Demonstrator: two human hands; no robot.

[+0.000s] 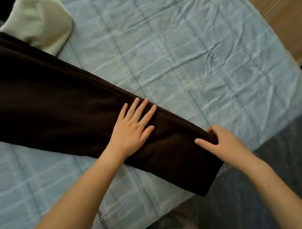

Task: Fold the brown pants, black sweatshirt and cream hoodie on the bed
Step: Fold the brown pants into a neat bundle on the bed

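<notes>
The brown pants (56, 111) lie stretched out in a long band across the bed, from the far left down to the near right corner. My left hand (133, 128) presses flat on them with straight, spread fingers. At the pants' end near the bed's edge, my right hand (219, 143) grips the far edge of the cloth, thumb on top and fingers curled under. The cream hoodie (38, 27) lies bunched at the far left, partly under the pants. The black sweatshirt is not clearly in view.
The bed has a light blue checked sheet (186, 48), wrinkled, with bare room to the right of the pants. A wooden panel (286, 9) stands at the far right. Dark floor (261, 196) lies below the bed's near right corner.
</notes>
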